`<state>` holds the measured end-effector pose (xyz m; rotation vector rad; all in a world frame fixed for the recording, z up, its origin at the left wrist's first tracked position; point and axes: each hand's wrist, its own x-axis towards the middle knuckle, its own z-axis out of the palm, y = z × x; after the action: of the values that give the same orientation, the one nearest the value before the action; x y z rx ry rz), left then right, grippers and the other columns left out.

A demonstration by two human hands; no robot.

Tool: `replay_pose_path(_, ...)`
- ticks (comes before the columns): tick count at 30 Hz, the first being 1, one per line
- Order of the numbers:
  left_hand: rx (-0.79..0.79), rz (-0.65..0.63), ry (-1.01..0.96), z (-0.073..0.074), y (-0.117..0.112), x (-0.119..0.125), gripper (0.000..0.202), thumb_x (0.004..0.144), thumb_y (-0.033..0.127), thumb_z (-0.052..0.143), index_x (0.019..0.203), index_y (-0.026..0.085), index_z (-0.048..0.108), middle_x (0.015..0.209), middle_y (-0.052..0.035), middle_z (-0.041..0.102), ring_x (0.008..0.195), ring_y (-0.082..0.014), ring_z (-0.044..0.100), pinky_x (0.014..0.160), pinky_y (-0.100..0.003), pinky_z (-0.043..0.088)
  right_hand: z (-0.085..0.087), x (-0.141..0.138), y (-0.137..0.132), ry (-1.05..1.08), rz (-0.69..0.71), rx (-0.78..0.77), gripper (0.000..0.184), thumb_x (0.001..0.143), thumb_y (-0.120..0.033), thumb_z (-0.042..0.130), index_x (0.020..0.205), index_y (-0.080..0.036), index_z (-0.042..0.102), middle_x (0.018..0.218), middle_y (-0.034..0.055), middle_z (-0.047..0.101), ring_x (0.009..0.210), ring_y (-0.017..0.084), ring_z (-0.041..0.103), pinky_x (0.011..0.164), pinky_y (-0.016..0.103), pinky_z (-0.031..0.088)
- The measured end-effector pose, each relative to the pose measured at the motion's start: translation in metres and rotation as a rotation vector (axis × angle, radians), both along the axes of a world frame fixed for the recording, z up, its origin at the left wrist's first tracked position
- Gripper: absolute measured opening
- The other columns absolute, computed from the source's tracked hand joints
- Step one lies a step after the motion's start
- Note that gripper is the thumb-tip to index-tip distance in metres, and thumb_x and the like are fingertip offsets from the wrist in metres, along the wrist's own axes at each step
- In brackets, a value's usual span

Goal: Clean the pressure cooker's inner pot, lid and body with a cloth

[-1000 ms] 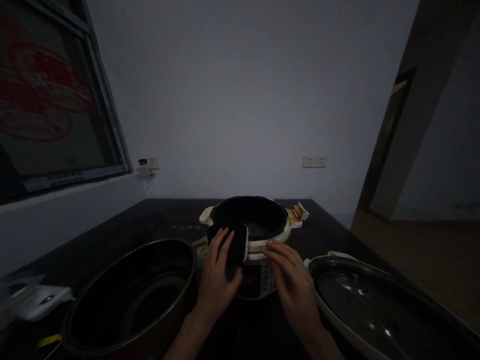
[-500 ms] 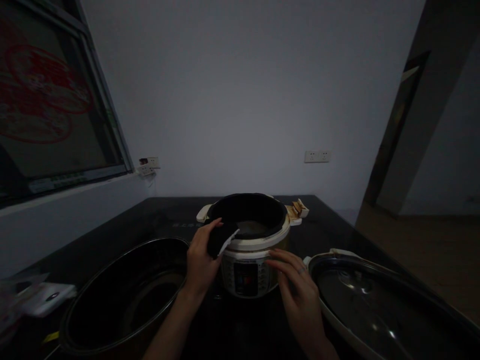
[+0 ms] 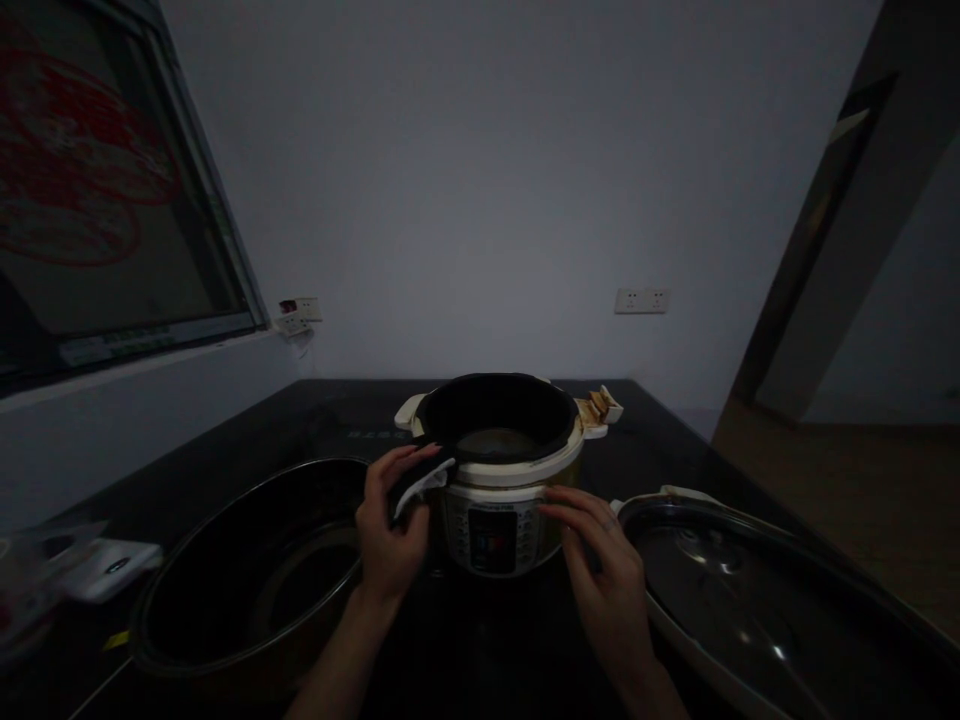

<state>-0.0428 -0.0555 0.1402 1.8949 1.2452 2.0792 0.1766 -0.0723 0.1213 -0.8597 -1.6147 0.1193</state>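
An electric pressure cooker with a dark interior and a white rim stands upright at the middle of the black table. At the left of its rim, my left hand is closed on a black-and-white cloth, thumb below and fingers above. My right hand rests its outstretched fingertips against the right of the cooker's front, beside the control panel. Nothing shows in that hand, and its fingers lie fairly straight.
A large black pot sits open at the left. To the right lies a big dark lid with a pale rim. White plastic-wrapped items are at the far left. Behind the table rises a wall with sockets.
My left hand has drawn slightly left with the cloth, which now looks more folded and shows more white. My right hand stays at the cooker's front. The view has tilted a little.
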Motion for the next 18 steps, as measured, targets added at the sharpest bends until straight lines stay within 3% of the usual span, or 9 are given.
replay_pose_path(3,0.048,-0.06,0.11,-0.013,-0.011,-0.002,0.055,0.076,0.004,0.047,0.129,0.02,0.044,0.122,-0.012,0.067,0.12,-0.025,0.061,0.103,-0.045,0.046,-0.002,0.001,0.0,-0.004,0.005,-0.019,0.028,0.091,-0.011,0.048,0.101,-0.027,0.068,0.111,0.004,0.068,0.106,0.018,0.062,0.089,0.035,0.051)
replay_pose_path(6,0.075,-0.131,0.417,-0.032,-0.01,-0.003,0.058,0.078,0.009,0.05,0.135,0.019,0.043,0.139,-0.0168,0.056,0.133,-0.0293,0.048,0.11,-0.053,0.037,-0.003,0.0,0.003,0.012,-0.02,-0.035,0.025,0.092,-0.014,0.048,0.103,-0.026,0.067,0.112,0.0058,0.068,0.106,0.02,0.062,0.089,0.038,0.051)
replay_pose_path(10,0.117,-0.074,0.708,-0.053,0.002,-0.004,0.07,0.073,0.005,0.049,0.141,0.016,0.038,0.146,-0.0202,0.046,0.142,-0.0304,0.034,0.111,-0.058,0.033,-0.001,-0.004,0.011,0.05,-0.086,-0.044,0.027,0.094,-0.022,0.047,0.115,-0.024,0.064,0.124,0.0104,0.063,0.118,0.024,0.057,0.1,0.048,0.046)
replay_pose_path(14,0.148,0.008,0.805,-0.058,0.01,-0.005,0.08,0.068,-0.006,0.04,0.144,0.017,0.036,0.144,-0.0169,0.051,0.144,-0.0262,0.029,0.11,-0.056,0.035,0.006,-0.009,0.024,0.05,-0.1,-0.053,0.034,0.096,-0.027,0.045,0.126,-0.024,0.059,0.14,0.0111,0.054,0.132,0.024,0.047,0.111,0.055,0.034)
replay_pose_path(18,0.158,0.001,0.866,-0.053,0.009,-0.002,0.08,0.069,-0.003,0.04,0.147,0.016,0.034,0.146,-0.0165,0.048,0.145,-0.0268,0.027,0.112,-0.056,0.031,0.012,-0.014,0.039,-0.001,-0.077,-0.104,0.038,0.099,-0.034,0.039,0.13,-0.022,0.057,0.145,0.0103,0.051,0.14,0.024,0.038,0.115,0.061,0.021)
